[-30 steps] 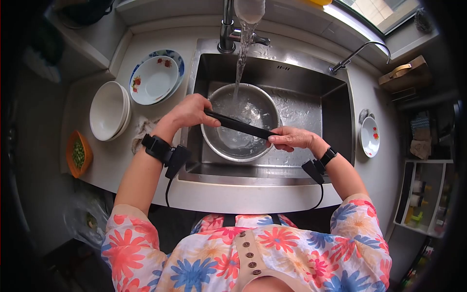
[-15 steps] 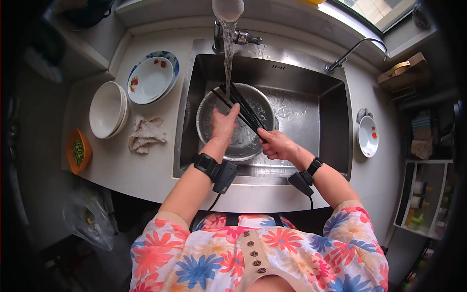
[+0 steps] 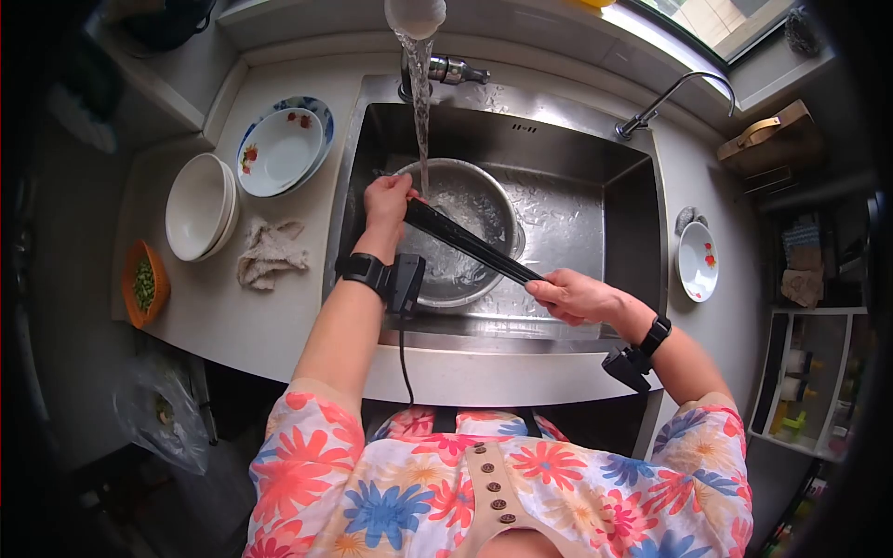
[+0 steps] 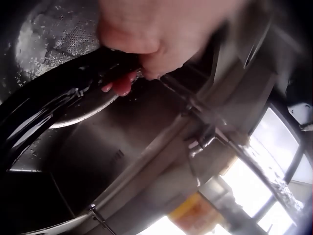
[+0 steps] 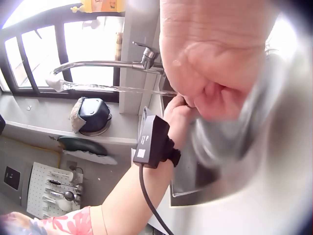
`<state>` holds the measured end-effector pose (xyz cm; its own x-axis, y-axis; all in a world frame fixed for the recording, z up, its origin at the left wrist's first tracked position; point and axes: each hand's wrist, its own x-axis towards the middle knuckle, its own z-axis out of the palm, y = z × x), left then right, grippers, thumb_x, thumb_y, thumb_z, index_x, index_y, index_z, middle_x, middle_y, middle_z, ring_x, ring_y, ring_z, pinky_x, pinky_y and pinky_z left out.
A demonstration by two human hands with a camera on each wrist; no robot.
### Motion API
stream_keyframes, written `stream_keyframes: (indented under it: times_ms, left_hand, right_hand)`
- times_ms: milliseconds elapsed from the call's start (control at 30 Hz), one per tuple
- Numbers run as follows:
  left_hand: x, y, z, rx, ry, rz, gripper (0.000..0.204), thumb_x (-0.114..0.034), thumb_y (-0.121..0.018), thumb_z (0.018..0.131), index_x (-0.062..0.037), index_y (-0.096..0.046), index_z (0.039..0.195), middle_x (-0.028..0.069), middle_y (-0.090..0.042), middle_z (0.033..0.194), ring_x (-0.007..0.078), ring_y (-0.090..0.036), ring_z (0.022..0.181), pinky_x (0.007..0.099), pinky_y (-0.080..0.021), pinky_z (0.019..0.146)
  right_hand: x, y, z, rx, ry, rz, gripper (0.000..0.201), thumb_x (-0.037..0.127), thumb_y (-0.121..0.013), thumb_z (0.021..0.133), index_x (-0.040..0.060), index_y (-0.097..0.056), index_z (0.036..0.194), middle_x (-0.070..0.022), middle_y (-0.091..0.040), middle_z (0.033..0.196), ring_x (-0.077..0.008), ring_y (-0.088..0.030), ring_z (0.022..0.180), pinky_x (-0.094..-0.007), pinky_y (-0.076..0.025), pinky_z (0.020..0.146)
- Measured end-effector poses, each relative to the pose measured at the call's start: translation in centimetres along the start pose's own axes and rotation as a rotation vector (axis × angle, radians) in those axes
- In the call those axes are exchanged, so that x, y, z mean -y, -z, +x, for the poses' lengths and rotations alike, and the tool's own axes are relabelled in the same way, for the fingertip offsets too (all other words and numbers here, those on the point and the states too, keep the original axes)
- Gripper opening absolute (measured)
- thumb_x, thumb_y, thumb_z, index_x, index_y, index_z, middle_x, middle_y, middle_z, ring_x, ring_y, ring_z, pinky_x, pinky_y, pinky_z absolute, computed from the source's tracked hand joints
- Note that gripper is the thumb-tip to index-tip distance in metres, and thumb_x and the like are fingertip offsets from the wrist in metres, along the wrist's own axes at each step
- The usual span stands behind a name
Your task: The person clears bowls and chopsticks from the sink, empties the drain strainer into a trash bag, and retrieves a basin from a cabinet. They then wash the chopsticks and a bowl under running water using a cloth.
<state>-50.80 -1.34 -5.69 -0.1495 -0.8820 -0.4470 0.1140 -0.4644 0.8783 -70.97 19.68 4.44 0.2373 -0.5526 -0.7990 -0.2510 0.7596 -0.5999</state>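
A bundle of long black chopsticks (image 3: 470, 244) slants across a round metal basin (image 3: 498, 206) in the sink. My left hand (image 3: 385, 203) grips the upper left end, its fingers curled round the bundle. At the lower right end, my right hand (image 3: 579, 296) holds the chopsticks between thumb and fingers. Water (image 3: 421, 112) runs from the faucet close to my left hand and down into the basin. Wet, shiny chopsticks (image 4: 29, 112) fill the left side of the left wrist view. In the right wrist view my right hand (image 5: 215, 58) covers most of its grip.
The steel sink (image 3: 563, 237) surrounds the basin. To its left are white bowls (image 3: 197, 206), flowered plates (image 3: 279, 153), a crumpled cloth (image 3: 270, 254) and an orange basket (image 3: 144, 284) of green pieces. A small flowered dish (image 3: 698, 262) and a second thin tap (image 3: 674, 98) stand right.
My left hand was open beside fanned-out chopsticks half a second ago; now it grips their upper end, and the bundle is together. My right hand has moved right and slightly down.
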Motion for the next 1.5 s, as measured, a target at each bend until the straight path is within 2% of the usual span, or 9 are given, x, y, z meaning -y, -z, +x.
stream_keyframes:
  times_ms: [167, 300, 400, 633, 700, 767, 867, 1067, 1500]
  left_hand:
    - [-4.4, 1.7, -5.8, 0.699, -0.551, 1.193, 0.057, -0.048, -0.069, 0.068, -0.0049, -0.061, 0.104, 0.014, -0.062, 0.09, 0.0264, -0.059, 0.087, 0.0324, -0.044, 0.081]
    - [-4.9, 4.0, -7.5, 1.006, -0.178, 1.347, 0.048, -0.04, -0.07, 0.071, -0.0015, -0.059, 0.099, 0.0128, -0.062, 0.084, 0.0234, -0.06, 0.082, 0.0315, -0.045, 0.077]
    - [-5.4, 6.6, -8.5, 1.125, 0.383, 0.73, 0.023, -0.025, -0.06, 0.083, -0.0041, -0.052, 0.084, 0.0058, -0.061, 0.072, 0.0141, -0.059, 0.065, 0.026, -0.047, 0.064]
    - [-5.1, 8.3, -12.5, 0.675, 0.574, 0.166, 0.022, -0.029, -0.048, 0.091, -0.0085, -0.049, 0.085, -0.0023, -0.042, 0.056, 0.0058, -0.035, 0.039, 0.0232, -0.032, 0.038]
    - [-4.1, 8.1, -12.0, 0.585, 0.614, 0.05, 0.024, -0.032, -0.047, 0.091, -0.0085, -0.049, 0.086, -0.0017, -0.043, 0.056, 0.0065, -0.035, 0.039, 0.0235, -0.031, 0.038]
    - [-3.2, 7.6, -11.5, 0.469, 0.64, -0.051, 0.03, -0.038, -0.044, 0.091, -0.0086, -0.048, 0.087, -0.0001, -0.042, 0.056, 0.0081, -0.034, 0.038, 0.0249, -0.031, 0.038]
    - [-2.4, 5.6, -12.4, 0.402, 0.636, -0.065, 0.03, -0.038, -0.044, 0.091, -0.0089, -0.047, 0.088, 0.0001, -0.042, 0.055, 0.0084, -0.034, 0.038, 0.0255, -0.031, 0.038]
    - [-2.3, 4.2, -15.1, 0.443, 0.684, 0.068, 0.03, -0.038, -0.044, 0.091, -0.0093, -0.04, 0.083, 0.0001, -0.037, 0.054, 0.01, -0.033, 0.036, 0.0288, -0.032, 0.036]
    - [-3.2, 3.8, -14.8, 0.445, 0.618, 0.134, 0.029, -0.037, -0.044, 0.091, -0.0093, -0.044, 0.082, 0.0, -0.039, 0.053, 0.0095, -0.033, 0.035, 0.0279, -0.032, 0.035]
  right_hand:
    - [1.5, 4.0, 1.0, -0.073, 0.037, -0.544, 0.05, 0.053, -0.051, 0.083, 0.0038, -0.055, 0.074, 0.0007, -0.042, 0.055, -0.0098, -0.039, 0.046, -0.0256, -0.031, 0.038]
    - [6.3, 5.5, 3.9, 0.006, 0.237, -0.718, 0.049, 0.051, -0.057, 0.08, 0.0026, -0.062, 0.076, -0.0002, -0.047, 0.058, -0.0106, -0.043, 0.049, -0.0267, -0.034, 0.04]
    - [9.1, 6.7, 6.6, 0.069, 0.304, -0.704, 0.049, 0.052, -0.062, 0.075, 0.0036, -0.064, 0.075, 0.0018, -0.045, 0.053, -0.0087, -0.041, 0.045, -0.0245, -0.031, 0.038]
    - [11.0, 6.1, 13.7, -0.165, 0.569, -0.215, 0.048, 0.043, -0.066, 0.076, 0.0008, -0.06, 0.098, -0.0036, -0.056, 0.07, -0.0082, -0.052, 0.055, -0.0234, -0.045, 0.048]
    - [9.2, 4.2, 16.4, -0.379, 0.477, 0.525, 0.058, 0.044, -0.058, 0.082, 0.0014, -0.043, 0.119, -0.0116, -0.055, 0.094, -0.0148, -0.055, 0.078, -0.0301, -0.05, 0.066]
    - [8.4, -0.9, 17.1, -0.076, 0.424, 0.771, 0.067, 0.044, -0.052, 0.085, 0.0023, -0.027, 0.131, -0.0177, -0.053, 0.099, -0.0271, -0.052, 0.1, -0.0504, -0.045, 0.081]
    - [9.5, -8.1, 18.0, -0.227, 0.422, 0.973, 0.024, 0.026, -0.041, 0.092, 0.0038, -0.043, 0.102, -0.0126, -0.053, 0.085, -0.0263, -0.059, 0.067, -0.0414, -0.05, 0.057]
    - [9.2, -3.5, 21.0, -0.538, 0.353, 0.949, 0.032, 0.027, -0.037, 0.093, -0.0022, -0.045, 0.083, -0.0111, -0.05, 0.071, -0.0219, -0.051, 0.052, -0.0355, -0.048, 0.044]
    - [9.4, -3.9, 19.2, -0.357, 0.347, 1.08, 0.026, 0.024, -0.04, 0.093, -0.0017, -0.045, 0.094, -0.0126, -0.052, 0.074, -0.0248, -0.056, 0.057, -0.0396, -0.051, 0.051]
